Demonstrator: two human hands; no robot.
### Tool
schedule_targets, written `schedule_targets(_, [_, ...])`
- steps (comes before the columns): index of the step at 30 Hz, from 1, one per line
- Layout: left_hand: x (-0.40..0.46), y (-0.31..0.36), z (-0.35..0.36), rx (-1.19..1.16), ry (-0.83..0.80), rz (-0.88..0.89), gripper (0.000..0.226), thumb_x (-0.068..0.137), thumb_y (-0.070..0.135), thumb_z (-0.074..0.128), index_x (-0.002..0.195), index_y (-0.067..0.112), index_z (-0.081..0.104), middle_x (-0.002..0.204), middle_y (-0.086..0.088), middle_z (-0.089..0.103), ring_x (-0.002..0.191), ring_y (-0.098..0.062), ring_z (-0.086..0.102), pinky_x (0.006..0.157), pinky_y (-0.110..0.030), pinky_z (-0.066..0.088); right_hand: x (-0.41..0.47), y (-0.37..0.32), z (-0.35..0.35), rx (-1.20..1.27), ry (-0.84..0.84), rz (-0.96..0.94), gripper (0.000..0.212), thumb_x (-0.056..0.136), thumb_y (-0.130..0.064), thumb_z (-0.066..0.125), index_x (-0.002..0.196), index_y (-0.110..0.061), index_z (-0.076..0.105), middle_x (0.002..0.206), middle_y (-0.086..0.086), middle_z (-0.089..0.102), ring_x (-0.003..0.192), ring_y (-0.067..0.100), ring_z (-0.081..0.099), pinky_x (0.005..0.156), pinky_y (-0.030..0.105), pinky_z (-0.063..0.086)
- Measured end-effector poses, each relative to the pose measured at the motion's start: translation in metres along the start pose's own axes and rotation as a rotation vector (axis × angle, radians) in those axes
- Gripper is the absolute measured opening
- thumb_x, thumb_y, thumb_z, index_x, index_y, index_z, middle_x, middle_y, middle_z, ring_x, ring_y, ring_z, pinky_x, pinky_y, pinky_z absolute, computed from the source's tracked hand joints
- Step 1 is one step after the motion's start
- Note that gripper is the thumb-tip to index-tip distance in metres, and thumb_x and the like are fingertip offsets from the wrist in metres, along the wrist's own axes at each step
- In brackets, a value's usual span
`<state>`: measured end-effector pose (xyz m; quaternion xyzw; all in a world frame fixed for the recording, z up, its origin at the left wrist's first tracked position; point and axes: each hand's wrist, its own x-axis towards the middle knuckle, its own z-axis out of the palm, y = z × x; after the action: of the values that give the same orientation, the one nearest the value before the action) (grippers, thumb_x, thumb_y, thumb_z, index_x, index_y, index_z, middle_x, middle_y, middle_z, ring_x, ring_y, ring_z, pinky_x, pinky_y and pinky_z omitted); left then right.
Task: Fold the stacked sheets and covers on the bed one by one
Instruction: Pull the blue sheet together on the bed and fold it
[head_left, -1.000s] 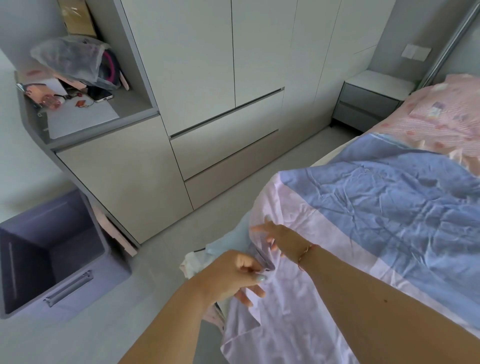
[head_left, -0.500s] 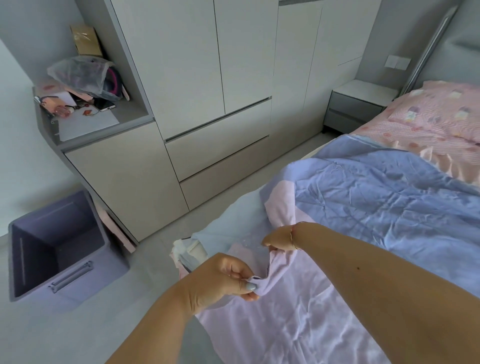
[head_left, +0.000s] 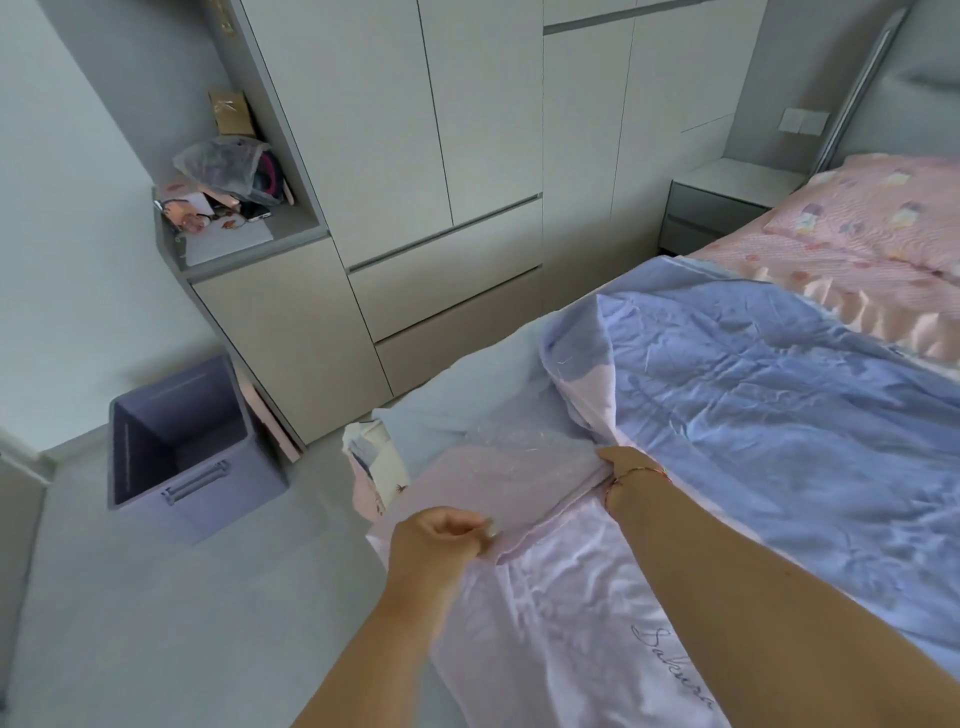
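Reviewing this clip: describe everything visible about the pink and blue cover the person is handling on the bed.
The cover is thin, wrinkled woven cloth, blue across most of its top with a pale pink band along the near edge. Cursive embroidery runs on the pink part. It lies spread over the bed, its near corner turned back toward the middle. The left hand pinches the pink edge; the right hand grips a bunched fold farther in. Light blue fabric lies beneath it.
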<state>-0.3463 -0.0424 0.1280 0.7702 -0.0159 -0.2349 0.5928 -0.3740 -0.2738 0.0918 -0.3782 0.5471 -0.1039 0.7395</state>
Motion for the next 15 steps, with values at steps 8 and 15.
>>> schedule_targets(8, [-0.068,-0.057,0.053,-0.444,0.152,-0.473,0.035,0.075,-0.007,0.076,0.105,-0.010,0.059,0.092,-0.018,0.064,0.078,-0.025,0.061,0.063,-0.028,0.053,-0.033,0.028,-0.090,0.192,0.051,0.090,0.015,0.094,-0.017,0.057,0.081,-0.014,0.053,0.057,0.001,0.055,0.047,0.014,0.052,0.038,0.020,0.046])
schedule_targets(15, [-0.180,-0.079,0.082,-0.653,-0.043,-0.639,0.030,0.078,-0.013,0.070,0.106,-0.009,0.062,0.107,-0.020,0.068,0.089,-0.022,0.065,0.068,-0.026,0.058,-0.075,0.056,-0.177,-0.646,0.380,-0.256,0.042,0.097,-0.024,0.046,0.136,-0.012,0.044,0.133,0.002,0.052,0.123,0.019,0.050,0.096,0.020,0.041])
